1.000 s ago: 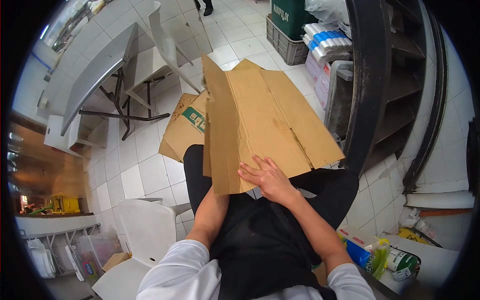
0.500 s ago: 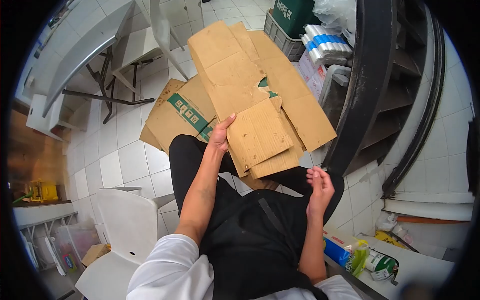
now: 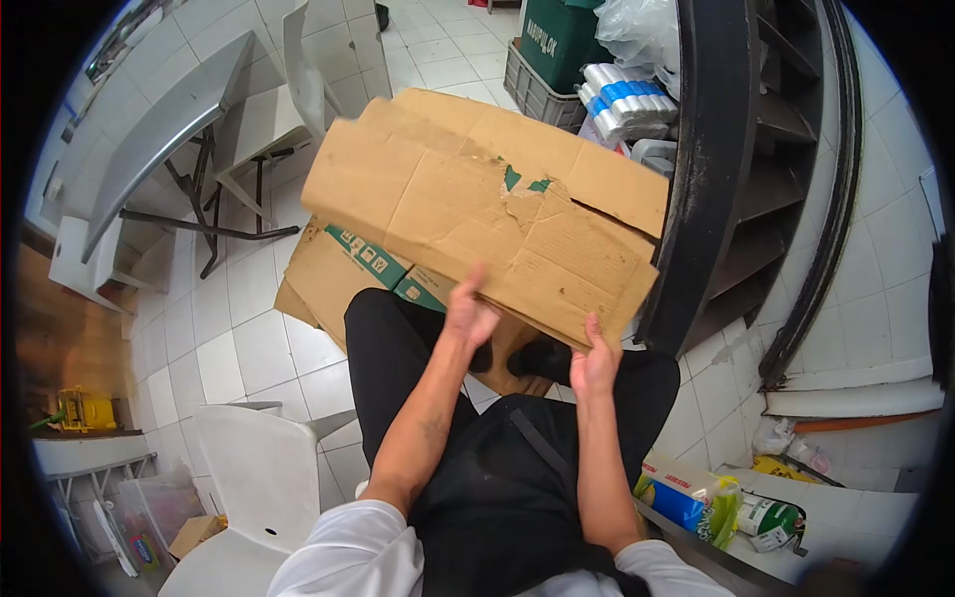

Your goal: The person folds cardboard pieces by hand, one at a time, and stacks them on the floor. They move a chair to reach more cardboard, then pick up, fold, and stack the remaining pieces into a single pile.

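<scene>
A large flattened cardboard box (image 3: 448,199), brown with a torn patch showing green, is held up above my knees. My left hand (image 3: 472,316) grips its near edge, thumb on top and the fingers partly hidden underneath. At the near right corner my right hand (image 3: 595,362) is closed on the same cardboard, its thumb lying on the upper face. Beneath it on the floor lie more flattened cardboard sheets (image 3: 333,269), one with a green printed band.
Left of me stand a white chair (image 3: 259,478) and a folding table (image 3: 174,129). A black metal staircase (image 3: 711,179) rises close on the right. Behind the cardboard are a grey crate (image 3: 532,90), a green bin (image 3: 562,40) and plastic rolls (image 3: 629,99). Packages (image 3: 686,488) lie at lower right.
The held cardboard has turned, its far end swinging left, and its folded-over flap now lies flat. My right hand, free of it before, has taken hold of the near right corner.
</scene>
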`<state>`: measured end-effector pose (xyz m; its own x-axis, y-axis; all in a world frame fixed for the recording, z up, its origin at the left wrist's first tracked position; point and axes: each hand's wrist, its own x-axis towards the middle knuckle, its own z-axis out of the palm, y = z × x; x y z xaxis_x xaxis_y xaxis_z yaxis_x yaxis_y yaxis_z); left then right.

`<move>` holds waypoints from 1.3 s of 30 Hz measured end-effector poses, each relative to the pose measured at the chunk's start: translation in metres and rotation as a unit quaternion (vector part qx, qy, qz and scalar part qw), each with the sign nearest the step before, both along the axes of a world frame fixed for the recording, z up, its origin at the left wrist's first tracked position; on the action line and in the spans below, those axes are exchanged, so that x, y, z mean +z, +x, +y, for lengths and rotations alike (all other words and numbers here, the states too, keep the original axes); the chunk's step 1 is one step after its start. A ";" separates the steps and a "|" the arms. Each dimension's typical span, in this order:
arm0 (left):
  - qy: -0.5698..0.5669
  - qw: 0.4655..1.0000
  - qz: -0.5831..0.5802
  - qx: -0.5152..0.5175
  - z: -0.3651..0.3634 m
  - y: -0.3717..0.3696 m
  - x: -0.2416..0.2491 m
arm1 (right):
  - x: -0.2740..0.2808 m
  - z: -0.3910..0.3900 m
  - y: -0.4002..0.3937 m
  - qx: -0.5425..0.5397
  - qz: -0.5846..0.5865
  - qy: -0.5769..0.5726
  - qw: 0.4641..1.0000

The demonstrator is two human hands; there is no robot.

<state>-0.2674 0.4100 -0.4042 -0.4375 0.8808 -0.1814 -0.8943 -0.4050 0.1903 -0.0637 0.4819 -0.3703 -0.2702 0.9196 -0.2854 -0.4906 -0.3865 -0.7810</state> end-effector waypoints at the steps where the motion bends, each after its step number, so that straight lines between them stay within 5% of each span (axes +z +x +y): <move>1: -0.014 0.999 0.006 0.043 -0.008 -0.012 0.012 | 0.009 0.004 0.003 -0.004 0.005 0.043 0.999; 5: 0.077 0.989 -0.013 0.124 -0.038 -0.091 0.024 | 0.025 0.018 0.027 0.018 -0.018 0.114 0.993; 7: -0.067 0.977 0.075 0.187 -0.031 -0.111 -0.001 | 0.021 0.026 0.037 0.041 -0.019 0.108 0.993; 15: -0.074 0.982 0.064 0.160 -0.015 -0.078 -0.015 | 0.035 0.056 0.069 -0.023 -0.057 0.062 0.996; 21: -0.003 0.990 0.094 0.102 -0.012 -0.077 -0.010 | 0.017 0.090 0.104 0.140 -0.044 -0.017 0.989; 29: 0.011 0.991 0.085 0.101 -0.017 -0.070 0.006 | 0.026 0.082 0.070 0.140 -0.160 0.104 0.972; 37: 0.019 0.990 0.111 0.081 -0.022 -0.077 -0.006 | 0.024 0.093 0.085 0.150 -0.139 0.126 0.971; 39: 0.062 0.991 0.104 0.064 -0.021 -0.074 -0.002 | 0.023 0.093 0.097 0.127 -0.058 0.127 0.982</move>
<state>-0.3414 0.3892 -0.4067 -0.5637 0.8254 0.0304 -0.7808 -0.5445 0.3065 0.0329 0.5751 -0.3469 -0.4796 0.8720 -0.0983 -0.3056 -0.2710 -0.9128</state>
